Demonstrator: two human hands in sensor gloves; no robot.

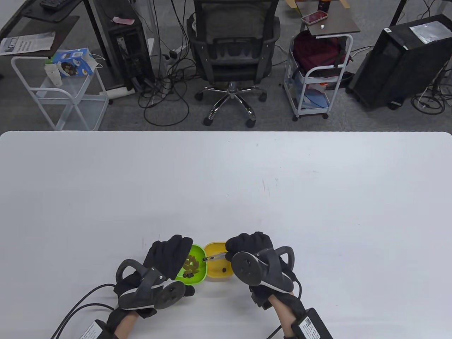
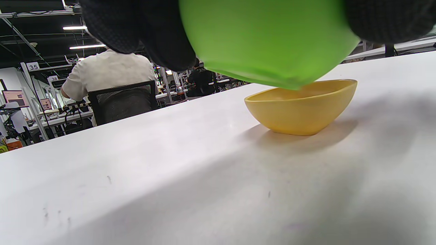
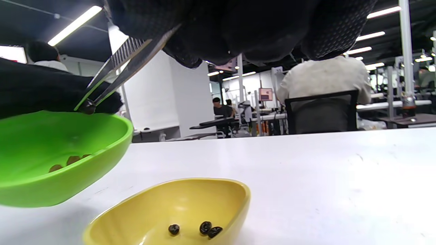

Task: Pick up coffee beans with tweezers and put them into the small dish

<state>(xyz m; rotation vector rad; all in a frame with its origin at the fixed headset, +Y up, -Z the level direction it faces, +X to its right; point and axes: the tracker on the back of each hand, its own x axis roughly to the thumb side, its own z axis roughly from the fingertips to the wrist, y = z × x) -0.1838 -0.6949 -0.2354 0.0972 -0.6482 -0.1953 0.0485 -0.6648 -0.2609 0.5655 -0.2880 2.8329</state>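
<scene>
My left hand [image 1: 168,255] grips a green dish [image 1: 193,265] and holds it tilted, lifted off the table; it also shows in the left wrist view [image 2: 269,41]. Several coffee beans [image 1: 191,265] lie in it. A yellow dish [image 1: 218,265] stands right beside it, with three dark beans [image 3: 204,228] inside. My right hand [image 1: 249,247] pinches metal tweezers [image 1: 214,257]. The tweezers [image 3: 115,73] hold one dark bean [image 3: 88,107] at their tip, just above the green dish's rim [image 3: 112,136].
The white table [image 1: 247,183] stretches far beyond the dishes. Behind its far edge stand an office chair [image 1: 231,53], two white carts [image 1: 317,74] and computer towers [image 1: 399,60]. Glove cables [image 1: 77,307] trail at the near left.
</scene>
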